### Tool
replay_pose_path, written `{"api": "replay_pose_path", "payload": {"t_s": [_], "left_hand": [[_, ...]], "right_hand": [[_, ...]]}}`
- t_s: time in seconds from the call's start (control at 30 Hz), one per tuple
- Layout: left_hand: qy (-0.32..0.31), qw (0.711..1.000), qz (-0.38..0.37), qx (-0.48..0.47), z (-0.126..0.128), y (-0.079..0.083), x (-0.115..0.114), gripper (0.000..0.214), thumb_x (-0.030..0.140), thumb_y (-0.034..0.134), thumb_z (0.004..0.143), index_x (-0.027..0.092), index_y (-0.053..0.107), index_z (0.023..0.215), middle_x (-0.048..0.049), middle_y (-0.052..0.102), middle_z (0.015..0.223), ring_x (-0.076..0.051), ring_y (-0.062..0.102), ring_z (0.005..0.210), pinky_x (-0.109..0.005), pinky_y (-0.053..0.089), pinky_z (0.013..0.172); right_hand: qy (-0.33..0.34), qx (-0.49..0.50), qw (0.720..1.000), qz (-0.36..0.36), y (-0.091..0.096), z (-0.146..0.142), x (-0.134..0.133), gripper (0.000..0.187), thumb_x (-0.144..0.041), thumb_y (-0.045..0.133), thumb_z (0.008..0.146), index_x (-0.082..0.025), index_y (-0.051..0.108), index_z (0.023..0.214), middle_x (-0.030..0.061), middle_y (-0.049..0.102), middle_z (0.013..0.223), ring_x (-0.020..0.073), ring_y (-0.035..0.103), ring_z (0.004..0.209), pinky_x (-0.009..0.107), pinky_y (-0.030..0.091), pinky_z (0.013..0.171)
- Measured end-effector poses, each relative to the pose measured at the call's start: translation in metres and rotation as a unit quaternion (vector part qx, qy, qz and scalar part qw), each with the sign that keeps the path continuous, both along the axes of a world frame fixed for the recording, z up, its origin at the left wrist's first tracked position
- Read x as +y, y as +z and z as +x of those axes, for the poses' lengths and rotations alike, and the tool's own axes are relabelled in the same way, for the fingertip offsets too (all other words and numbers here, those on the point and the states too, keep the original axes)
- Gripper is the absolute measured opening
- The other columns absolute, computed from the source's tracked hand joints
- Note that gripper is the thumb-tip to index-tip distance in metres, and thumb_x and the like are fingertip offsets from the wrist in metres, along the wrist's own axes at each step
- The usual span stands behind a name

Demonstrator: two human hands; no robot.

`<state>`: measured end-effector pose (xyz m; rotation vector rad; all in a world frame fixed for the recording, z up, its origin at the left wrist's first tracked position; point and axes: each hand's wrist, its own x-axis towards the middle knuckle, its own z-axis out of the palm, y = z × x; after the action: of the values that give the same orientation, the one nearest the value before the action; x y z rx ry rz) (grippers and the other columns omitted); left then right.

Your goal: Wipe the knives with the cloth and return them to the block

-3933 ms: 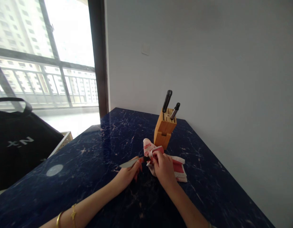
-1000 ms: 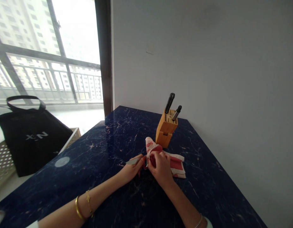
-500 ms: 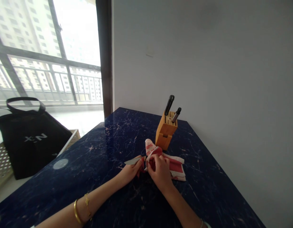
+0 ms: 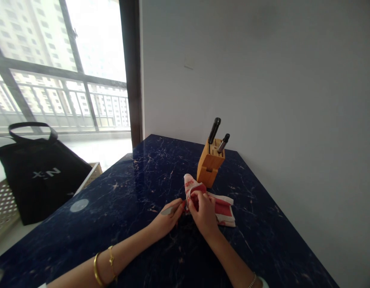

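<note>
My left hand (image 4: 168, 217) is closed around a knife (image 4: 167, 211), whose pale blade shows above the fingers, pointing left. The knife's handle is mostly hidden between the two hands. Right beside it, my right hand (image 4: 203, 210) pinches a fold of a red and white cloth (image 4: 223, 209) at the handle end. Part of this cloth stands up in a peak, and the rest lies on the table to the right of the hand. Just behind the cloth stands a wooden knife block (image 4: 209, 164) with two dark-handled tools in its slots.
The dark blue marbled table (image 4: 161, 160) runs back to a grey wall (image 4: 263, 80). A round pale disc (image 4: 79, 205) lies near its left edge. Beyond that edge, a black bag (image 4: 47, 176) rests on a perforated cream basket (image 4: 5, 204). Windows are at the left.
The knife has turned in my left hand, so its blade now lies over the fingers instead of reaching out past them. My right hand stays at the cloth with little movement.
</note>
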<state>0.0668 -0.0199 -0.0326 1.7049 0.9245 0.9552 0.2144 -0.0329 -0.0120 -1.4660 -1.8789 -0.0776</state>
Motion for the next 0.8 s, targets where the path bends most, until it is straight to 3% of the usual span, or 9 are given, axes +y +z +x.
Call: {"api": "replay_pose_path", "payload": {"t_s": [0.17, 0.6, 0.8], "left_hand": [[0.012, 1.0, -0.018, 0.003, -0.002, -0.003, 0.005, 0.036, 0.047, 0.031, 0.086, 0.018, 0.045, 0.072, 0.0057, 0.042, 0.052, -0.008, 0.042, 0.042, -0.019, 0.036, 0.042], [0.005, 1.0, -0.017, 0.001, -0.002, -0.004, 0.007, 0.037, 0.05, 0.033, 0.085, 0.018, 0.045, 0.071, 0.0053, 0.045, 0.057, -0.008, 0.043, 0.043, -0.019, 0.036, 0.042], [0.019, 0.999, -0.036, -0.002, -0.002, -0.007, 0.011, 0.04, 0.053, 0.031, 0.084, 0.018, 0.047, 0.074, 0.0058, 0.044, 0.054, -0.008, 0.044, 0.041, -0.02, 0.037, 0.041]], "right_hand": [[0.002, -0.026, 0.999, -0.022, -0.001, 0.0, 0.0, 0.008, -0.024, 0.047, 0.08, -0.021, 0.051, 0.085, 0.0009, 0.06, 0.08, 0.0163, 0.052, 0.077, 0.03, 0.029, 0.075], [-0.008, -0.055, 0.998, -0.01, -0.002, -0.006, -0.003, 0.011, -0.017, 0.043, 0.082, -0.02, 0.049, 0.09, 0.0034, 0.06, 0.085, 0.0178, 0.052, 0.081, 0.032, 0.027, 0.076], [-0.048, -0.047, 0.998, -0.012, -0.006, 0.002, 0.002, 0.01, -0.017, 0.041, 0.082, -0.019, 0.05, 0.086, 0.004, 0.061, 0.079, 0.0189, 0.053, 0.078, 0.033, 0.027, 0.073]]}}
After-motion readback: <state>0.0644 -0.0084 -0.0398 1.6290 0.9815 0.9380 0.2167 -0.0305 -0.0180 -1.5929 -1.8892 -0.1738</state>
